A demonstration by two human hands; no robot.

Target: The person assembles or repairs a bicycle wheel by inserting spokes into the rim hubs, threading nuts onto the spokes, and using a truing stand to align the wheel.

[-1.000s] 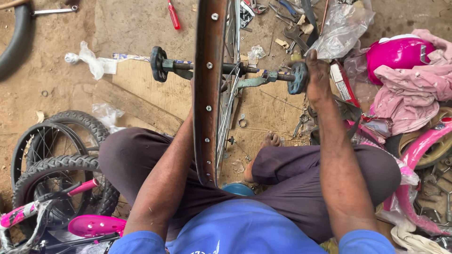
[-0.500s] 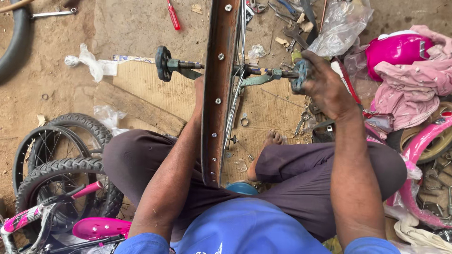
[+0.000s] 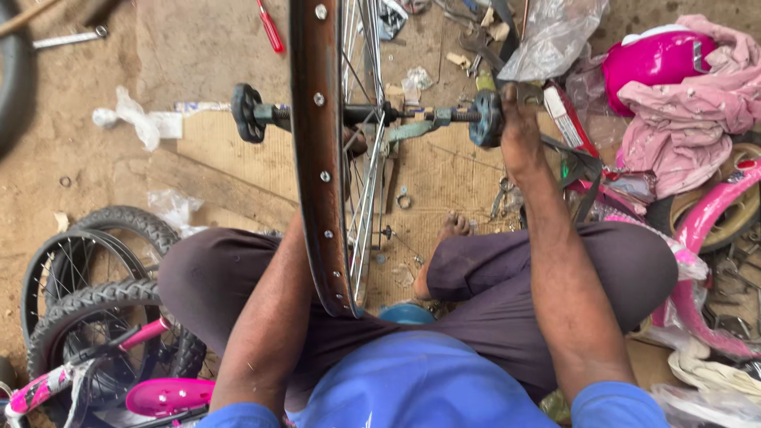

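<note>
Bare rim (image 3: pixel 317 158) upright btwn knees, axle (image 3: pixel 365 116) thru it. R hand (image 3: pixel 519 135) grips black end knob (image 3: pixel 485 119); L hand behind rim, can't tell grip. Risk: knob slips, rim tips onto foot (image 3: pixel 453 226).

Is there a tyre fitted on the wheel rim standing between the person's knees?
No, the wheel rim is bare rusty metal with its spoke heads showing, while the tyred wheels lie on the ground to the left.

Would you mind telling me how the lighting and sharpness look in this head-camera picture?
Head view: soft, even daylight with no hard shadows or glare; the wheel rim bulges large and curved from closeness to the lens; the right hand on the axle end is fairly sharp; the left hand is hidden behind the rim.
</note>
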